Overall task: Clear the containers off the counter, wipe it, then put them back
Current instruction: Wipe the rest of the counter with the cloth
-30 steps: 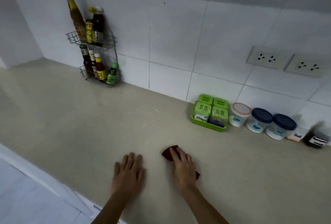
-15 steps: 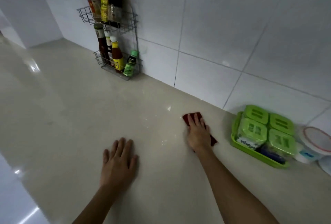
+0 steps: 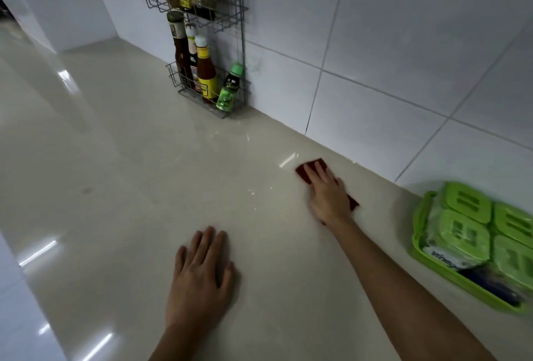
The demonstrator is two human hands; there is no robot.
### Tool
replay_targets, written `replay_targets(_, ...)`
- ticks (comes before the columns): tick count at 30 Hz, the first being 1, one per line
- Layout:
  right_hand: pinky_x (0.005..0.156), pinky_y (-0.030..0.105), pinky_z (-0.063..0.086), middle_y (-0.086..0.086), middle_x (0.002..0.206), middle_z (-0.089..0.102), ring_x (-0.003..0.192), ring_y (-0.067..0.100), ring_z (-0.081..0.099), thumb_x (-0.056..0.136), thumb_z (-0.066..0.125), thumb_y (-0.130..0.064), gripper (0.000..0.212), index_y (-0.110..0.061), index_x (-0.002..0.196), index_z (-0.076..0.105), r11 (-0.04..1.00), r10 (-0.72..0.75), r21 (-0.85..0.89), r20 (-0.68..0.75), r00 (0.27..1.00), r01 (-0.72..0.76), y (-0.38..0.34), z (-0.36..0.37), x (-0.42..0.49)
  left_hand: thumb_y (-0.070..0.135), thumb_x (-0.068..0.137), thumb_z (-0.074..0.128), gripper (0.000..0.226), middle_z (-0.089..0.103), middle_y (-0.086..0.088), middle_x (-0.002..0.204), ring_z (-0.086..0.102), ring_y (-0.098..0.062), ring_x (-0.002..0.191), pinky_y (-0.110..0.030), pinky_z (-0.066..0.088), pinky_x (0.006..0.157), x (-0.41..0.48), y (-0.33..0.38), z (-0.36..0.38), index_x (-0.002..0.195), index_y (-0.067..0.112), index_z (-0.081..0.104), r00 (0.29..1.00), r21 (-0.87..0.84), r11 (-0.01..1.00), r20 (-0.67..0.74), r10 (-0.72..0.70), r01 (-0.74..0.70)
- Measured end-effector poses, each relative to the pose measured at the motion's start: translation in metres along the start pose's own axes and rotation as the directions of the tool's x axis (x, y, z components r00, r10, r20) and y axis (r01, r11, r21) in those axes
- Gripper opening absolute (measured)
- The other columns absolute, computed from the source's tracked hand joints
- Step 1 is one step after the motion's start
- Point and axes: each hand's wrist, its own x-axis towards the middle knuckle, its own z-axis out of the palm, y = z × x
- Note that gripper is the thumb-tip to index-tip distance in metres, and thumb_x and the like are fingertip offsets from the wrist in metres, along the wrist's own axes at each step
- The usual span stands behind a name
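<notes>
Surface (image 3: 109,158): we see a pale, glossy counter that runs from the left edge across to the tiled wall, with streaks of reflected light on it.
Wire rack (image 3: 153,0): it stands at the back against the wall (image 3: 389,43), left of centre, with two baskets one above the other. Both hold upright sauce bottles.
Green bottle (image 3: 229,89): it sits at the right end of the lower basket and leans a little.
Left hand (image 3: 202,277): it lies palm down on the surface in the near foreground. Its fingers (image 3: 207,245) are straight and close together and hold nothing.
Red cloth (image 3: 315,162): it lies flat on the surface near the foot of the wall, well to the right of the rack. We see one corner past the fingertips and another by the heel of the hand.
Right hand (image 3: 328,199): it presses down on the cloth, arm stretched forward. Its fingers (image 3: 320,176) are extended flat on top and are not curled round the cloth.
Green tray (image 3: 419,254): it rests on the surface at the right edge, near the wall and apart from the right hand.
Containers (image 3: 461,233): clear boxes with green lids stand packed side by side in the tray. They are blurred, so we cannot read the labels fully.
</notes>
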Motion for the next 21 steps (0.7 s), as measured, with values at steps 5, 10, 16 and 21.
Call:
replay_targets(5, 0.114, 0.042, 0.016, -0.001, 0.157, 0.019, 0.143, 0.024, 0.018, 0.094, 0.036, -0.015, 0.054, -0.027, 0.146, 0.025, 0.980, -0.188, 0.069, 0.037, 0.982, 0.185, -0.078, 0.024, 0.023, 0.036, 0.077, 0.034, 0.068, 0.038, -0.009, 0.147, 0.028, -0.022, 0.138, -0.027, 0.002, 0.113, 0.002, -0.005, 0.000, 0.139, 0.011, 0.043, 0.999, 0.042, 0.998, -0.028, -0.040, 0.041)
replay_targets(10, 0.116, 0.038, 0.008, -0.006, 0.155, 0.024, 0.144, 0.018, 0.019, 0.090, 0.020, -0.026, 0.054, -0.034, 0.143, 0.032, 0.804, -0.590, 0.194, 0.130, 0.797, 0.563, -0.079, 0.013, -0.100, 0.031, 0.075, 0.034, 0.062, 0.055, -0.013, 0.133, 0.046, -0.022, 0.127, -0.019, 0.006, 0.110, -0.019, -0.012, -0.015, 0.126, 0.005, 0.057, 0.996, 0.025, 0.996, -0.009, -0.087, 0.087)
replay_targets(16, 0.118, 0.041, 0.015, -0.010, 0.155, 0.021, 0.144, 0.013, 0.016, 0.083, 0.009, -0.033, 0.063, -0.037, 0.143, 0.029, 0.935, -0.352, 0.112, 0.214, 0.911, 0.335, -0.018, -0.012, -0.112, 0.035, 0.075, 0.031, 0.063, 0.058, -0.011, 0.129, 0.059, -0.032, 0.115, -0.040, 0.048, 0.092, -0.020, -0.030, -0.022, 0.122, 0.005, 0.061, 0.995, 0.093, 0.995, 0.104, 0.008, -0.018)
replay_targets(21, 0.091, 0.038, 0.052, -0.012, 0.134, 0.055, 0.118, 0.015, 0.058, 0.076, 0.037, -0.030, 0.055, -0.038, 0.129, 0.048, 0.968, -0.252, 0.034, 0.084, 0.964, 0.250, -0.082, 0.008, -0.181, 0.046, 0.074, 0.000, 0.084, 0.029, -0.006, 0.152, 0.025, -0.024, 0.142, -0.042, 0.019, 0.114, -0.035, -0.023, -0.025, 0.143, 0.013, 0.034, 0.987, 0.129, 0.991, 0.161, 0.016, -0.037)
